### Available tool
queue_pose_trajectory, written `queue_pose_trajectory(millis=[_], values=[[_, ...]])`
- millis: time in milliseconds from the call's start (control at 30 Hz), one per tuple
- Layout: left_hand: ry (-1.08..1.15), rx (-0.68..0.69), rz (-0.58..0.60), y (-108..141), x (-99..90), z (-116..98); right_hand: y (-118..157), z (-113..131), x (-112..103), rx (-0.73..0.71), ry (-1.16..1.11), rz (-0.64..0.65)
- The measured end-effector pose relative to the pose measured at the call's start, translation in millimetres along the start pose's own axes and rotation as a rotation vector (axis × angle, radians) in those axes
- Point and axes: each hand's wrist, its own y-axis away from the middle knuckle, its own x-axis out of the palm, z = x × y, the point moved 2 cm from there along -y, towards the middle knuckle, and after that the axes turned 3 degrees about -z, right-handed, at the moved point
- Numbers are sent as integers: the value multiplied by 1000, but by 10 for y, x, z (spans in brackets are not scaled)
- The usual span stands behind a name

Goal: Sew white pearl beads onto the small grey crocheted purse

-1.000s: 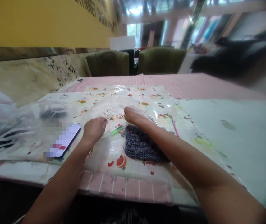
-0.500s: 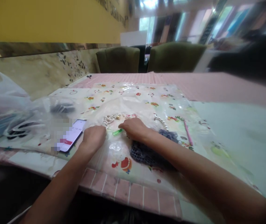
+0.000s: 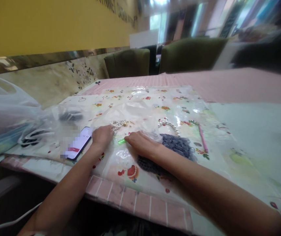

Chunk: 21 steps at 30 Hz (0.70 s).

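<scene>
My left hand (image 3: 102,136) rests at the edge of a clear plastic bag (image 3: 133,111), fingers curled, beside a small heap of pearl beads (image 3: 118,125). What those fingers hold, if anything, is hidden. Fingertips of my right hand (image 3: 140,143) pinch the end of a small, bright green, see-through piece (image 3: 121,141). Under my right wrist lies a dark grey knitted or crocheted piece (image 3: 176,146), partly covered by the forearm. Behind it a string of pearl beads (image 3: 171,124) curves across the printed tablecloth (image 3: 130,172).
A lit phone (image 3: 80,144) lies left of my left hand. Farther left stands a white plastic bag (image 3: 10,101), with a black-and-white coiled thing (image 3: 32,137) in front. A pink crochet hook-like stick (image 3: 203,138) lies at right. Green chairs (image 3: 128,64) stand beyond the table.
My right hand has shifted slightly lower and toward me, still at the green piece. My left hand has moved slightly up beside the beads. The view has tilted a little; more grey knitting shows.
</scene>
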Motion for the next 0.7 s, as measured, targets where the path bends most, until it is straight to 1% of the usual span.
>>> queue_pose_trajectory(millis=[100, 233, 400, 533, 700], values=[[-8, -24, -24, 6, 12, 4, 10, 23, -19, 3, -17, -6], [-12, -47, -33, 27, 10, 2, 14, 33, -45, 19, -38, 19], [-14, -40, -10, 30, -2, -4, 8, 23, -27, 7, -57, 9], [-1, -14, 15, 70, -24, -30, -2, 11, 2, -21, -21, -19], [31, -3, 41, 125, -96, -60, -14, 12, 16, -26, 1, -18]])
